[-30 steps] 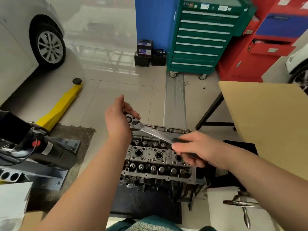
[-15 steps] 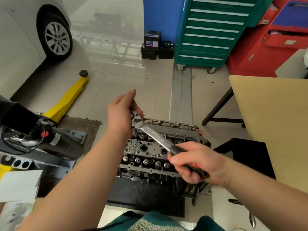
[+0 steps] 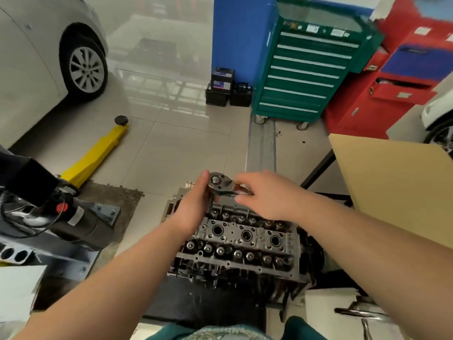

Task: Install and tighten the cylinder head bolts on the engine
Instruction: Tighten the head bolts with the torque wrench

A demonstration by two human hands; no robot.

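Cylinder head sitting below both hands; left hand and right hand both gripping ratchet.

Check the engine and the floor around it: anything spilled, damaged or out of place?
Nothing stands out. The cylinder head sits level. Both hands hold the ratchet over its far edge. A few dark specks dot the floor by the green tool cabinet; no puddle shows.
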